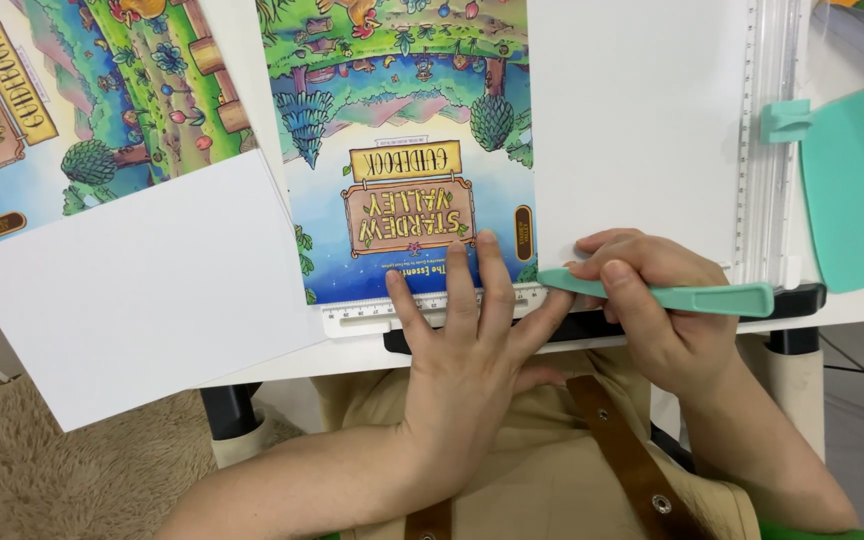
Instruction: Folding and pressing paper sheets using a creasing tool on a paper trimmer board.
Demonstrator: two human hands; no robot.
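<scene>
The person's beige apron (542,470) with its brown leather straps fills the bottom of the view, closest of all. Just beyond it, the left hand (467,345) lies palm down, its fingers (462,285) spread flat across a white ruler (422,308) and the near edge of a colourful printed cover sheet (402,130), pressing both onto the surface (252,370). At three o'clock from it, touching thumb to thumb, the right hand (652,310) has its fingers (617,262) curled together around a mint-green bone folder (672,296); the tool lies level, with its tip pointing to nine o'clock and resting at the seam where the printed sheet meets a plain white board (632,120). That board runs from the hands toward twelve o'clock. Along its three o'clock edge stands the clear rail of a paper trimmer (772,140), with a mint slider on it. Farther toward three o'clock lies a mint-green scraper (857,190). At nine o'clock from the left hand, a white card (142,290) lies tilted and overhangs the near edge. Behind it, at ten o'clock, a second printed cover sheet (72,100) lies partly under the card. A beige shaggy rug (42,470) covers the floor at seven o'clock.
</scene>
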